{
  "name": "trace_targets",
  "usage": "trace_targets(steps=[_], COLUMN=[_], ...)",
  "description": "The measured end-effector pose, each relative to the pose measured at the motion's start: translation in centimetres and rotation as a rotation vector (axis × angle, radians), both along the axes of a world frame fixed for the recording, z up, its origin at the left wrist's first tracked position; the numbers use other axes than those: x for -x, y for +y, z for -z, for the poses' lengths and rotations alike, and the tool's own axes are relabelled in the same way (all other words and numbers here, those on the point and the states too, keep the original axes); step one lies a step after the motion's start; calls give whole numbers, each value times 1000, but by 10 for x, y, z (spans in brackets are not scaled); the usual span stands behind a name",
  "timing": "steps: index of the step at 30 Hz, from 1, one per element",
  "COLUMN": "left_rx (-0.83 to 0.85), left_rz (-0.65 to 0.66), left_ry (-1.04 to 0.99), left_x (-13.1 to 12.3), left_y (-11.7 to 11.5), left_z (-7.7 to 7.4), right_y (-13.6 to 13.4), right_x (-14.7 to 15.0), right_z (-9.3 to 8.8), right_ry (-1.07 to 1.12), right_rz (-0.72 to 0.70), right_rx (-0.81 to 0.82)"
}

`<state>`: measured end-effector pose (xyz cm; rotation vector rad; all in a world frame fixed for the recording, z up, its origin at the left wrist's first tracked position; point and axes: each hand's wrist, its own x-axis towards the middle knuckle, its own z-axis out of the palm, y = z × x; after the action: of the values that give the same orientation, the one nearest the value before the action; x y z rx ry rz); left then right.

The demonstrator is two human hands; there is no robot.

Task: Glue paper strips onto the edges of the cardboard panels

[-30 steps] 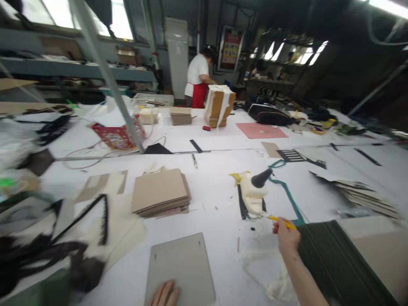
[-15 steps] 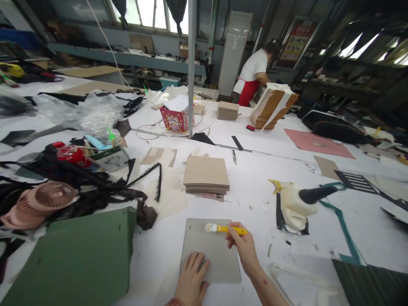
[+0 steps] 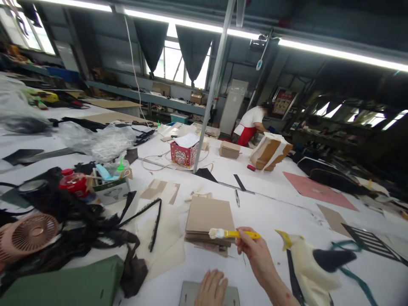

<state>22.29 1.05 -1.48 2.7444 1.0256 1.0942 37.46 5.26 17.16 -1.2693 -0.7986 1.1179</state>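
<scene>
My right hand (image 3: 253, 246) is closed round the yellow handle of a brush (image 3: 234, 234) with whitish bristles that point left. The brush is above the front edge of a stack of brown cardboard sheets (image 3: 210, 214). My left hand (image 3: 212, 289) lies flat, fingers stretched, on a grey rectangular panel (image 3: 188, 293) at the bottom of the view. Most of that panel is cut off by the frame or covered by the hand. On the right is a cream-coloured, wrapped container (image 3: 314, 263) with a dark piece at its side.
Green panels (image 3: 73, 280), a pink fan (image 3: 35, 233) and black straps crowd the left. A metal pole (image 3: 212, 93) rises behind the cardboard. A pen (image 3: 237, 198) lies near the stack. Across the table a person (image 3: 250, 123) in a red apron bends over.
The view has tilted up, so the table things sit lower in it. My right hand has moved the brush from over the grey panel forward to the cardboard stack. My left hand stays on the panel.
</scene>
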Motion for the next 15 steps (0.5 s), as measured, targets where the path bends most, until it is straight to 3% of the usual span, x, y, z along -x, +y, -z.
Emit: trace_targets(steps=[3,5,7,12,15], left_rx=[39,30,18,-25,-47], left_rz=[-69,-145,-192,-213,-201], left_ry=[11,5,5,65,127], left_x=[-19,-27,-32,-32,-29], left_y=[55,83,104,127,131], left_z=[-39,-50,-48,-19,-11], right_y=[54,85,109,148,172], right_x=[8,18,29,45,41], right_z=[-14,-12,-5,22,32], right_ry=[-58,-98,-137,-240,-297], right_rz=[-109,-184,-252,-389,-310], right_rx=[-14,-5,19,100,86])
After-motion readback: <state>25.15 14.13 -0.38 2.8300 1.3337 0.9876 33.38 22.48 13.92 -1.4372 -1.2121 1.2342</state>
